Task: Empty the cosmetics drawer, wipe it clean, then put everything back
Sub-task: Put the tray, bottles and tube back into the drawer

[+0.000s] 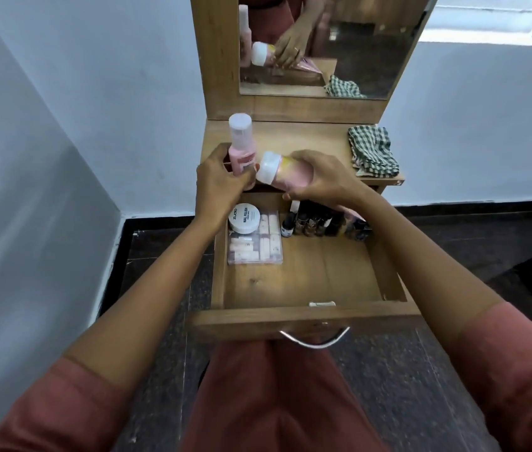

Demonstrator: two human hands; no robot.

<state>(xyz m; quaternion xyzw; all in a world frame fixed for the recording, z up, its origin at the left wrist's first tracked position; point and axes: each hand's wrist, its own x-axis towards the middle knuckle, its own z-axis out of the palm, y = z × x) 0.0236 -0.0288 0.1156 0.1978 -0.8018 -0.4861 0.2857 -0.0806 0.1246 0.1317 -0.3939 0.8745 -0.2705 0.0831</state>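
The wooden drawer [303, 313] stands pulled out in front of me. My left hand [219, 187] grips a tall pink bottle [241, 148] with a clear cap, upright at the dresser top's left front edge. Above the drawer's back, my right hand [316, 177] holds a pink bottle with a white cap [277, 172], tilted with the cap to the left. Inside the drawer lie a white nail polish jar [244, 217], a clear box of press-on nails [254, 244] and a row of several small dark bottles [323, 223] along the back.
A checked cloth [372, 151] lies crumpled on the right of the dresser top [307, 135]. A mirror [323, 44] rises behind it. White walls close in on the left and behind. The floor is dark stone. The drawer's front half shows bare wood.
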